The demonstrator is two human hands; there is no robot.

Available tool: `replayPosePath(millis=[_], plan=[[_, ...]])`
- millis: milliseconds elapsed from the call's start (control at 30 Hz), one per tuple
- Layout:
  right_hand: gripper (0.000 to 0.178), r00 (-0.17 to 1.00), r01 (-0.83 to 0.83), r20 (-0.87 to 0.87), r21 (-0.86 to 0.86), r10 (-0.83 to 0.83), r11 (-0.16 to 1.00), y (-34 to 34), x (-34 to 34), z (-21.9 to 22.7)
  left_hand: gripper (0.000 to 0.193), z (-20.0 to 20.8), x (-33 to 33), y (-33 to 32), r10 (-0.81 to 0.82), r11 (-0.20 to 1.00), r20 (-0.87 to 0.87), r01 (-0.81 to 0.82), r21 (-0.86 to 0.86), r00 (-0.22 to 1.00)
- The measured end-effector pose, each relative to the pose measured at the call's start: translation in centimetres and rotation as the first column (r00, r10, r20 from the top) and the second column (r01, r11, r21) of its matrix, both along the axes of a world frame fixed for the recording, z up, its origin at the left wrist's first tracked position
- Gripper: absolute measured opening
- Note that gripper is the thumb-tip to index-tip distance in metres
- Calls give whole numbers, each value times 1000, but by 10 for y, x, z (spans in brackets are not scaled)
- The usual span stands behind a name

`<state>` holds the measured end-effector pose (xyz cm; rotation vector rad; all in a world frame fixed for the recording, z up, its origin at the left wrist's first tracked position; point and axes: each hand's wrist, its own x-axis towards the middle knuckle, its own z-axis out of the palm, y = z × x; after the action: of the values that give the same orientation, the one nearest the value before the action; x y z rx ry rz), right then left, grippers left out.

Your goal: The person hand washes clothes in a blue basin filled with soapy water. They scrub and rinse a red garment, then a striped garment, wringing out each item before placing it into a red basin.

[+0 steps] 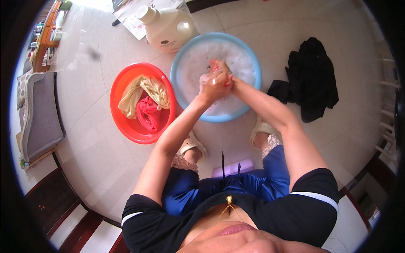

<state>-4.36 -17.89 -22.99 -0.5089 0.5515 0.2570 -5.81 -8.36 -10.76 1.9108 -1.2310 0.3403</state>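
A light blue basin [174,75] full of white suds stands on the floor in front of me. Over its middle, my left hand [214,86] is closed in a fist, pressed against my right hand [223,68]. Both are wet and wrapped around a small bunched cloth [216,65], of which only reddish bits show; most of it is hidden by the fingers. On the left, beside the blue basin, a red basin [122,126] holds a wet pale yellow garment [131,98] and a bunched red cloth [147,114].
A cream detergent jug [166,31] stands behind the blue basin, next to printed paper [130,21]. Black clothing [314,80] lies in a heap on the floor at right. A purple stool [232,168] is beneath me. A grey sofa [40,114] stands far left.
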Motion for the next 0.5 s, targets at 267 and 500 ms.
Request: replayPosePath(millis=[267, 500], plan=[[25, 988, -97, 60, -470, 141, 877, -18, -12, 129, 24, 13, 55, 43, 240, 967, -655, -233, 100, 716], [39, 733, -73, 7, -993, 680, 89, -36, -26, 111, 27, 7, 81, 66, 339, 940, -663, -213, 266, 667]])
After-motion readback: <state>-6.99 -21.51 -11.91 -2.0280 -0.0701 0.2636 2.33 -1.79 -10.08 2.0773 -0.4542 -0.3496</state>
